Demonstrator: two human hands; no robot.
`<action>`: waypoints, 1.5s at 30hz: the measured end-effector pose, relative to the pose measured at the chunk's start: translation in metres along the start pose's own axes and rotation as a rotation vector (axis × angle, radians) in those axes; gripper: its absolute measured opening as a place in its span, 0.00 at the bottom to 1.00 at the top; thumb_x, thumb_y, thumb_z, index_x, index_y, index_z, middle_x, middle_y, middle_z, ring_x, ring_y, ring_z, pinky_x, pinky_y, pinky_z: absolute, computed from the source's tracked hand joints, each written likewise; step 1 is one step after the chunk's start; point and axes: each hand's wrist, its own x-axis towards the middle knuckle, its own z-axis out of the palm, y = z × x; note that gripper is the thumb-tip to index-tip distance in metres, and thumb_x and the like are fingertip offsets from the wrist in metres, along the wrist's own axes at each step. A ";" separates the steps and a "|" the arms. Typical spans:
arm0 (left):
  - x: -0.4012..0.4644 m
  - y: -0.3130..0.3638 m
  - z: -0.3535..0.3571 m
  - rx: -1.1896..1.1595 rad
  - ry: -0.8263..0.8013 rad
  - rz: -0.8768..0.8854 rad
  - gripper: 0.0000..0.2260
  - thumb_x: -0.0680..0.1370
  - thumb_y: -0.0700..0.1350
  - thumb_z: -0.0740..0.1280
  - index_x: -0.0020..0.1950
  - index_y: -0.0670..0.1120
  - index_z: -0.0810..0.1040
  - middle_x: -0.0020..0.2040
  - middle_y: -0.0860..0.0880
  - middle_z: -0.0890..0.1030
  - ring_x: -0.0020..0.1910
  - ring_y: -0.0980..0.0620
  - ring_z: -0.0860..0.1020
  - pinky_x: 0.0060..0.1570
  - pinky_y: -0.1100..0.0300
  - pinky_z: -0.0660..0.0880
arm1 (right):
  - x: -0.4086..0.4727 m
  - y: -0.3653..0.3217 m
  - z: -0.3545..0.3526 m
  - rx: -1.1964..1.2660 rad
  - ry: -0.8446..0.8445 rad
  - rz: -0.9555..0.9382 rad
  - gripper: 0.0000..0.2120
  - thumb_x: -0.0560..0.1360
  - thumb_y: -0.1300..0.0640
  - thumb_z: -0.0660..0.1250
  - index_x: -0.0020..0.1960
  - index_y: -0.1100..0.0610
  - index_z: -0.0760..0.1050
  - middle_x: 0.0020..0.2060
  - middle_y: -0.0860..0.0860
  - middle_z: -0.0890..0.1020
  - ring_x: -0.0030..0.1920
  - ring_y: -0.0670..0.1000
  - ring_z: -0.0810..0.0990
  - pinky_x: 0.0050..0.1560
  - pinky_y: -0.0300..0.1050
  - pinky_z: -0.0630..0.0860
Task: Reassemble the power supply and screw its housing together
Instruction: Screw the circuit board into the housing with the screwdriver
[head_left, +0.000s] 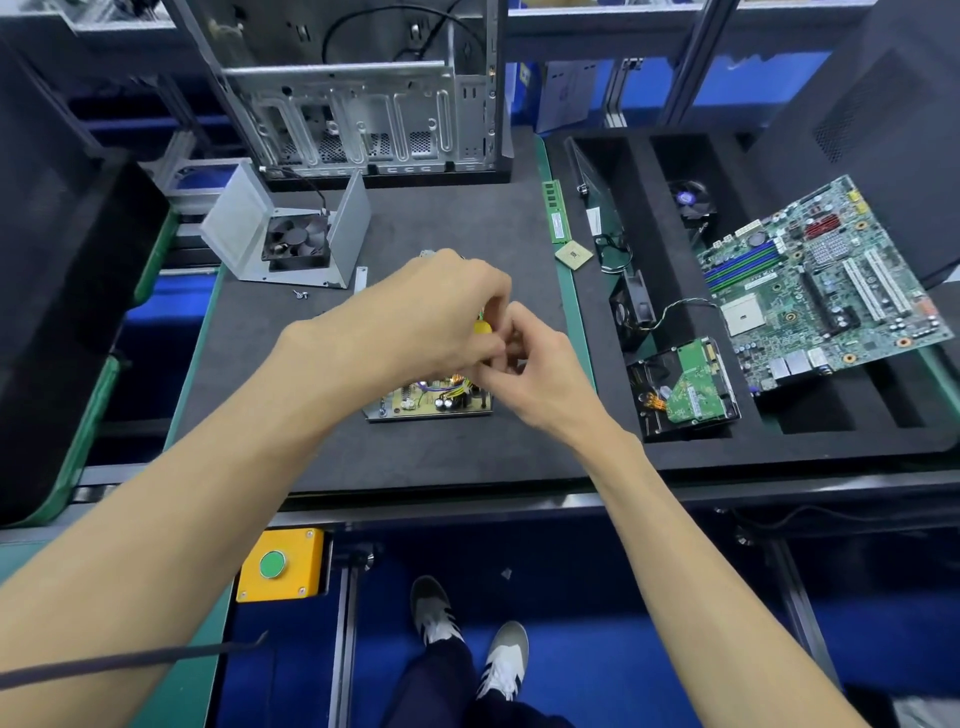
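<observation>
The power supply's circuit board (428, 402) lies on a metal base plate in the middle of the dark mat, largely hidden under my hands. My left hand (431, 317) is curled round a yellow-handled tool (482, 327), probably a screwdriver, of which only a sliver shows. My right hand (530, 364) pinches something small just above the board, fingertips touching the left hand; what it pinches is hidden. The grey housing cover with its black fan (296, 239) stands open at the back left of the mat. Two loose screws (301, 295) lie in front of the cover.
An empty computer case (363, 104) stands at the back. A RAM stick (556, 213) and a CPU (574, 255) lie at the mat's right edge. A black foam tray (691, 447) to the right holds a hard drive (685, 389), fans and a motherboard (826, 280). A yellow button box (280, 564) hangs below the table edge.
</observation>
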 end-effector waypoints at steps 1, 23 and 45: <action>-0.001 -0.001 -0.001 -0.011 -0.044 0.049 0.02 0.76 0.44 0.69 0.46 0.51 0.78 0.39 0.53 0.73 0.43 0.47 0.74 0.34 0.60 0.68 | 0.000 -0.001 -0.001 0.013 -0.005 0.002 0.16 0.69 0.45 0.72 0.45 0.53 0.70 0.26 0.44 0.74 0.29 0.49 0.68 0.34 0.44 0.69; 0.000 0.007 -0.005 -0.052 -0.134 0.040 0.05 0.76 0.44 0.69 0.50 0.52 0.77 0.41 0.52 0.74 0.47 0.46 0.76 0.44 0.49 0.77 | -0.001 0.005 -0.006 0.088 -0.028 0.022 0.18 0.69 0.46 0.72 0.49 0.55 0.69 0.24 0.50 0.76 0.30 0.62 0.76 0.35 0.47 0.73; 0.002 0.010 -0.005 -0.022 -0.125 0.036 0.04 0.77 0.43 0.68 0.49 0.51 0.80 0.42 0.53 0.73 0.45 0.49 0.75 0.34 0.61 0.66 | 0.000 0.006 -0.008 0.092 -0.039 -0.012 0.13 0.72 0.48 0.73 0.47 0.51 0.71 0.25 0.49 0.75 0.28 0.54 0.72 0.33 0.44 0.71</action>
